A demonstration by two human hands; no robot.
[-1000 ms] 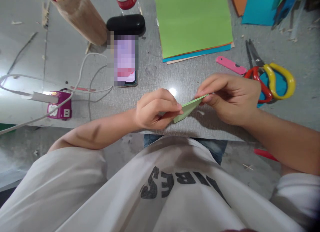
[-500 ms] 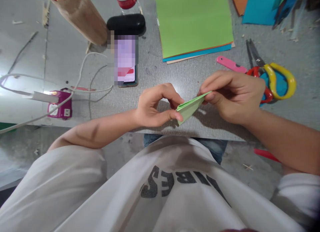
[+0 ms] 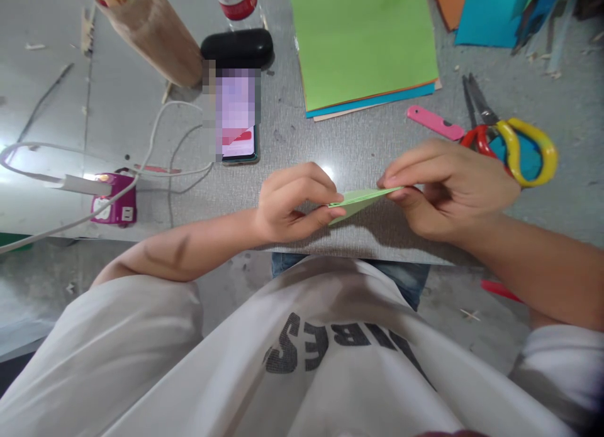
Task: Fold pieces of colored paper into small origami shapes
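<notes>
A folded piece of light green paper (image 3: 361, 201) is held between both hands above the grey table near its front edge, seen almost edge-on. My left hand (image 3: 299, 201) pinches its left end between thumb and fingers. At the paper's pointed right end, my right hand (image 3: 446, 188) grips it with thumb and fingertips. Just beyond my right hand lie scissors (image 3: 516, 151) with red and yellow handles, and a pink cutter (image 3: 435, 122). Behind the hands is a stack of coloured sheets (image 3: 365, 47) with green on top.
A phone (image 3: 240, 144), a black case (image 3: 237, 47), a brown cylindrical holder (image 3: 158, 34) and a red-labelled bottle (image 3: 236, 0) stand or lie at the back left. White cables run to a purple power adapter (image 3: 114, 198). Blue paper (image 3: 488, 16) lies at the back right.
The green paper has tilted flatter, so less of its face shows. My right hand has shifted slightly right and down, and my left fingers have closed in nearer the thumb.
</notes>
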